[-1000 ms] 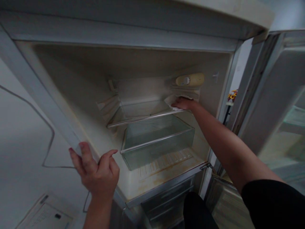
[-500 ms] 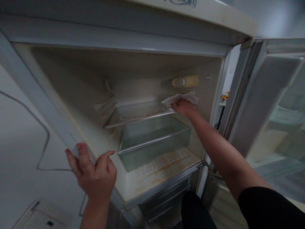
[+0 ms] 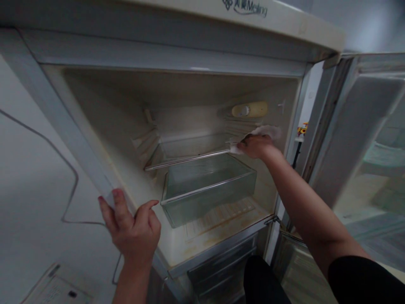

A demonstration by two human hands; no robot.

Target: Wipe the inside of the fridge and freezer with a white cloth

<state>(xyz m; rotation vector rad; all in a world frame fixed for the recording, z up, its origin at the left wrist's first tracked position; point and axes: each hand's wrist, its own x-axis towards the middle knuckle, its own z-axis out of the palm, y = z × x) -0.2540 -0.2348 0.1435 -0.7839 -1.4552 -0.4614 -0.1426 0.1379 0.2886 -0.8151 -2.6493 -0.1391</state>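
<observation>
My right hand (image 3: pixel 257 145) is inside the open refrigerator, closed on a white cloth (image 3: pixel 270 131) at the right end of the glass shelf (image 3: pixel 190 147). Part of the cloth shows at the shelf's front edge, below my fingers. My left hand (image 3: pixel 134 230) rests against the left front edge of the refrigerator (image 3: pixel 91 160), its fingers spread and holding nothing. Beneath the shelf sits a clear drawer (image 3: pixel 209 190) on the stained refrigerator floor (image 3: pixel 215 240). A yellowed thermostat housing (image 3: pixel 249 109) is on the right inner wall, above the cloth.
The refrigerator door (image 3: pixel 363 139) stands open on the right, with shelves on its inner side. Below is a lower compartment with drawers (image 3: pixel 224 266). A grey cable (image 3: pixel 71 185) hangs along the wall at left, above a pale box-like object (image 3: pixel 60 287).
My right hand has moved the cloth to the right and toward the shelf's front edge. My left hand stays on the frame; the whole view has shifted slightly.
</observation>
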